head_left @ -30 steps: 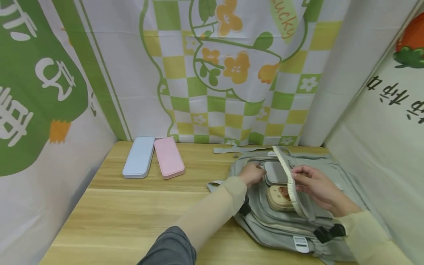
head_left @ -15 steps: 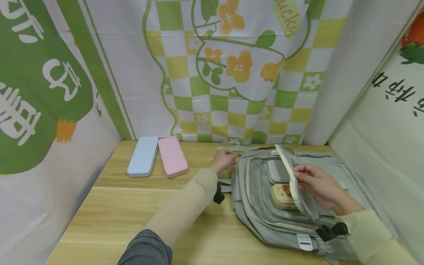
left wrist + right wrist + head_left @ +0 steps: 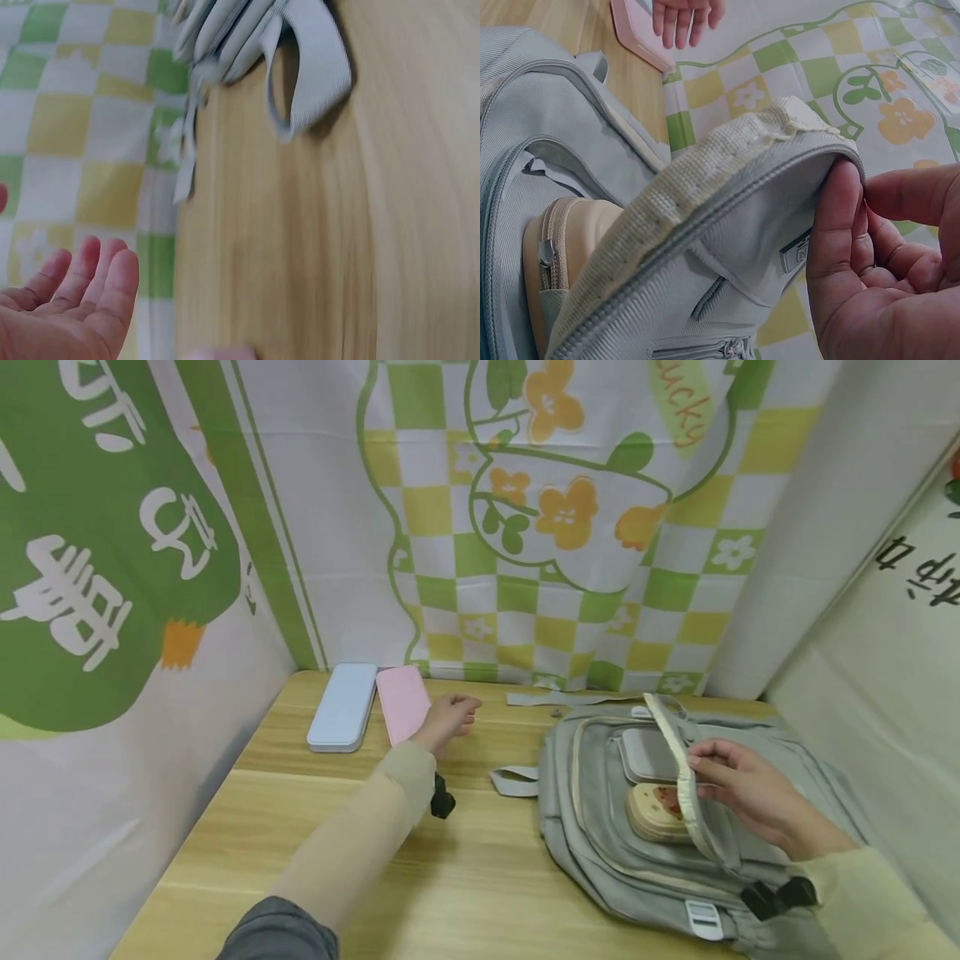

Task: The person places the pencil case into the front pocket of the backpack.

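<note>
A grey backpack (image 3: 562, 802) lies on the table with its front pocket unzipped. My right hand (image 3: 765, 797) pinches the edge of the raised pocket flap (image 3: 705, 195) between thumb and fingers. In the pocket sit a grey flat case (image 3: 647, 755) and a beige zipped case (image 3: 652, 814) with a brown print, both partly behind the flap. Over the near part of a pink flat case (image 3: 401, 697), my left hand (image 3: 446, 724) hovers with relaxed fingers and nothing in them. Whether it touches that case I cannot tell. A light-blue flat case (image 3: 342, 706) lies just left of the pink one.
A loose strap (image 3: 555, 699) runs along the table's back edge, and a strap loop (image 3: 516, 782) sticks out left of the bag. Behind the wooden table (image 3: 480, 877) hangs a checked curtain (image 3: 480, 618); printed cloth covers both sides.
My left hand has come out of the backpack's pocket and moved left across the table to the pink case. The right hand keeps holding the flap up. The head view has shifted slightly left.
</note>
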A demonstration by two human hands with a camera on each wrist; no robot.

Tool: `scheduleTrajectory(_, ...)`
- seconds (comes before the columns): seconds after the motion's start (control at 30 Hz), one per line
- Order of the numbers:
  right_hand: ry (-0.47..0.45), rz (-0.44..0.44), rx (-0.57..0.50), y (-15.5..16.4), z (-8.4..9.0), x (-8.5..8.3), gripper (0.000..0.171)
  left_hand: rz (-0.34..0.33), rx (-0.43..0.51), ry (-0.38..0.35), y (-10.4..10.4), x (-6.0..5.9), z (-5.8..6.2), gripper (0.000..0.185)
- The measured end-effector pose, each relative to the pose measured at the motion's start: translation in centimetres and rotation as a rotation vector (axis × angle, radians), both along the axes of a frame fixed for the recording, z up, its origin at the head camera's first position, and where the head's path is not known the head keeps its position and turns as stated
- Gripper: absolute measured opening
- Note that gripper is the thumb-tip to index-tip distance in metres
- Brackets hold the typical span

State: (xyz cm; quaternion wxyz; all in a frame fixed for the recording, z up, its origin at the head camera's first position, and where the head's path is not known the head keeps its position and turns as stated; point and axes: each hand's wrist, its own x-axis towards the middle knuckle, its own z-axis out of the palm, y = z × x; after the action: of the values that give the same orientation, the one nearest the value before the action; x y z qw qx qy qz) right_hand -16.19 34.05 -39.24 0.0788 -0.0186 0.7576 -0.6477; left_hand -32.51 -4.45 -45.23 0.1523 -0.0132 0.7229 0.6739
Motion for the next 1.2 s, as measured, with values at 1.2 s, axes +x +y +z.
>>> scheduleTrajectory(1.2,-0.044,-0.008,-0.017,-0.8,-1.0,-0.8,0.012,0.444,-0.173,-0.16,-20.6,0.7,0.0,0.081)
